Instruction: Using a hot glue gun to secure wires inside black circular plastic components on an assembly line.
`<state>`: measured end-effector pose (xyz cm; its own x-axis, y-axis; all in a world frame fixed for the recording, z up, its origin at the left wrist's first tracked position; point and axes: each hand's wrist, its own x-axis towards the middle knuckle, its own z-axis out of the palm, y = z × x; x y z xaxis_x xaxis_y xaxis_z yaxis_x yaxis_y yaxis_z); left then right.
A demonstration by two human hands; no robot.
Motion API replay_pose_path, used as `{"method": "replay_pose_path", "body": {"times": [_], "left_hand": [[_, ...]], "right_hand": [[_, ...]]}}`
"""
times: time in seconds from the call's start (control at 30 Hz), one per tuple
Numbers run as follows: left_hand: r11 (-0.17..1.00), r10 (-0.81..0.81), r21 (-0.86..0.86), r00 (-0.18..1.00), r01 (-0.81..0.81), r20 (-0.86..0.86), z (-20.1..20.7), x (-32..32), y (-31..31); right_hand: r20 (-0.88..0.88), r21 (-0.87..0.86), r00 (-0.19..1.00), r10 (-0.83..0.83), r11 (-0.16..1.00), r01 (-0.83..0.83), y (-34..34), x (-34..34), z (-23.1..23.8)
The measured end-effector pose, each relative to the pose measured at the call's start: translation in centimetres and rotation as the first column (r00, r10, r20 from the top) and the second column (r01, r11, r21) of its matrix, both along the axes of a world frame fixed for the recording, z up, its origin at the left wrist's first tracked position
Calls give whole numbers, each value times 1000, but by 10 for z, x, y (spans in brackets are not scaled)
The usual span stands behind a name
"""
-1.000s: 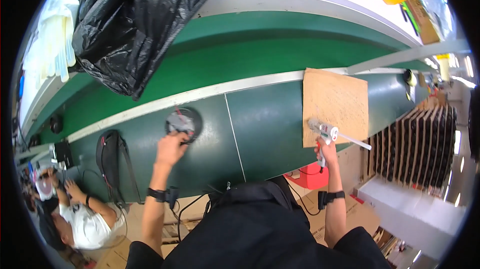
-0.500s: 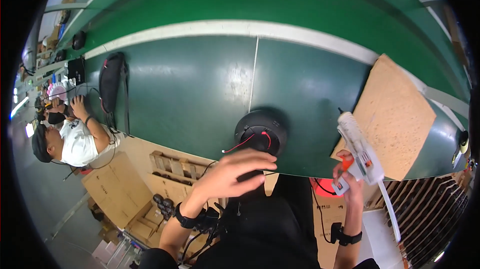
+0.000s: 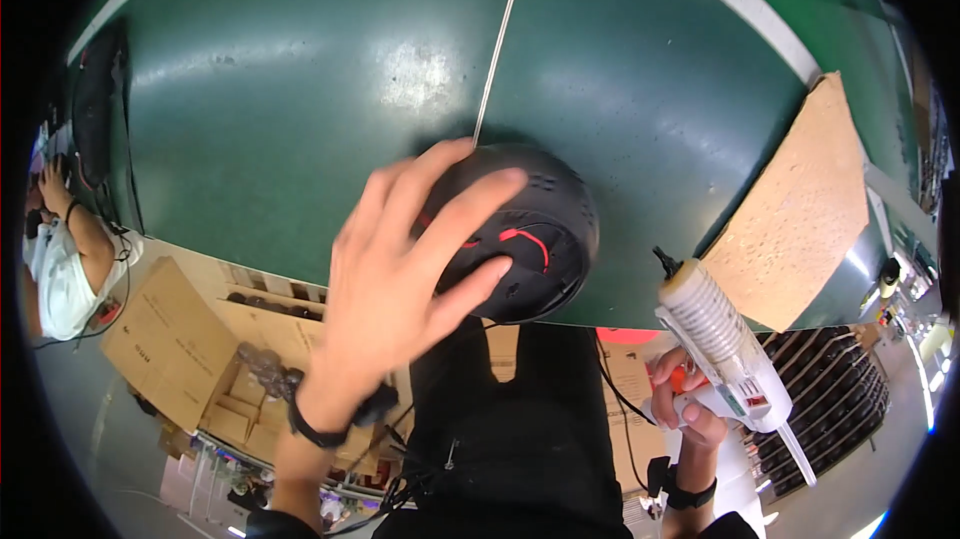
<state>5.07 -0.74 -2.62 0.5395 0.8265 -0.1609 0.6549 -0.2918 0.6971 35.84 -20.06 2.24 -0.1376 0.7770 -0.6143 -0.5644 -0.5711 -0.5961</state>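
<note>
A black, round, hollow shell with red wires inside rests near the table's front edge. Spread fingers of my left hand reach over its left side, with the fingertips above or on its rim; contact is hard to make out. My right hand is wrapped round the handle of a white hot glue gun with an orange trigger. The gun's dark nozzle points up and away, right of the shell, and a glue stick sticks out of its rear end.
The green table spans the view. A glue-spotted brown board lies at its right. Far left are a black bag and a co-worker's arm. Cardboard boxes stand below, and a rack of black parts is at right.
The view has come closer to the table. My left hand has moved from the shell's near side up over its left side. The glue gun stays in my right hand.
</note>
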Motion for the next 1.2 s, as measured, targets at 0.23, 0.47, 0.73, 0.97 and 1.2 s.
{"method": "replay_pose_path", "body": {"times": [0.23,0.47,0.73,0.97,1.2], "left_hand": [[826,331,-495,943,-268,42,24,-3,-48],[833,284,-543,925,-108,252,12,-59,-4],[991,-106,97,984,92,144,8,-7,-13],[949,-306,157,922,274,237,14,7,17],[792,-529,15,674,610,516,-8,60,61]], "right_hand": [[161,86,983,89,991,-104,18,-13,8],[303,-67,912,276,961,-268,2,-29,30],[171,-10,981,92,996,-92,-19,-46,38],[493,-188,848,196,975,-116,-12,-62,52],[747,-209,524,409,893,-400,-8,-76,50]]}}
